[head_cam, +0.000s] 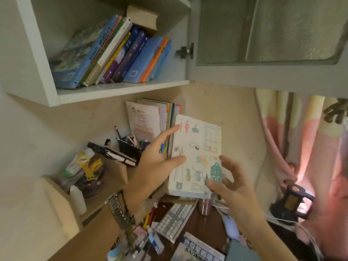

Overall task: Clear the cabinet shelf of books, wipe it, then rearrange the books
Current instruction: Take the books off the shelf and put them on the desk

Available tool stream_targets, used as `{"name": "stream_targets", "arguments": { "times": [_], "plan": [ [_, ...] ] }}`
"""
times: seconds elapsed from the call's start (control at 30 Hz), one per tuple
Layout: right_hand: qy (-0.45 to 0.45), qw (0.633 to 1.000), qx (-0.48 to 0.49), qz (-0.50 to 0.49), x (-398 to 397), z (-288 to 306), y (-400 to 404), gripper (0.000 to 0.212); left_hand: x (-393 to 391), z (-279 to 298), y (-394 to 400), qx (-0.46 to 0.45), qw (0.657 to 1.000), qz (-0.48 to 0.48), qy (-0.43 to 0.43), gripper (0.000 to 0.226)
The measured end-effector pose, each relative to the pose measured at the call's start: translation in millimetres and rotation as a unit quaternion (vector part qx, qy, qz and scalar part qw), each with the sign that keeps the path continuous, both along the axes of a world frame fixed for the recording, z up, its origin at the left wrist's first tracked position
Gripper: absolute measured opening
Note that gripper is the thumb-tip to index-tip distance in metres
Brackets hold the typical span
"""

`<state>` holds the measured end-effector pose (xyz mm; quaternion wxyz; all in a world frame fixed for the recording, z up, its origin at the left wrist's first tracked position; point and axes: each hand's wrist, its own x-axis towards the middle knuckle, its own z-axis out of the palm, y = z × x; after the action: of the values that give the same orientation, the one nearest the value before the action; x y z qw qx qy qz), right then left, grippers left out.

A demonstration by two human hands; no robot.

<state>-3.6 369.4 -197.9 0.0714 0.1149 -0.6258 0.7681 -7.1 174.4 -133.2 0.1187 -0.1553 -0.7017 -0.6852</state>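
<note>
At centre frame, the left hand (154, 164) pinches an illustrated book (195, 155). The right hand (231, 181) touches its lower corner with loose fingers. Books (113, 53) fill the upper-left shelf (120, 90).

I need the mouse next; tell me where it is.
The mouse lies low in the head view, right of centre, on the desk just right of the keyboard, under the right hand's wrist.
</note>
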Motion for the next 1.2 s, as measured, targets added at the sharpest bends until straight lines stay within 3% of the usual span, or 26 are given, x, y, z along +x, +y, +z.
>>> {"name": "stream_targets", "arguments": {
  "times": [0.37,0.57,0.7,0.9,1.03,1.2],
  "plan": [
    [-0.084,0.993,0.085,-0.011,11.8,-65.6,28.0,0.058,-5.2,-82.8,29.7,-0.008,0.995,-0.021,-0.094,0.067],
    [-0.118,0.974,0.176,-0.085,20.6,-100.9,41.6,0.055,-6.2,-116.4,52.8,-0.041,0.986,-0.075,-0.144,0.071],
    [-0.134,0.965,0.196,-0.114,37.6,-115.8,42.3,0.066,-1.7,-134.5,65.1,-0.043,0.982,-0.099,-0.156,0.072],
    [-0.228,0.968,0.057,-0.089,59.2,-137.5,37.8,0.076,13.0,-164.3,71.9,-0.066,0.974,-0.11,-0.188,0.081],
    [-0.271,0.959,0.03,-0.081,69.6,-153.5,26.9,0.081,25.0,-178.8,70.0,-0.079,0.958,-0.102,-0.256,0.066],
    [-0.265,0.956,0.105,-0.066,72.2,-167.4,14.5,0.124,27.6,-189.1,65.9,-0.075,0.949,-0.085,-0.294,0.057]
  ]
}}
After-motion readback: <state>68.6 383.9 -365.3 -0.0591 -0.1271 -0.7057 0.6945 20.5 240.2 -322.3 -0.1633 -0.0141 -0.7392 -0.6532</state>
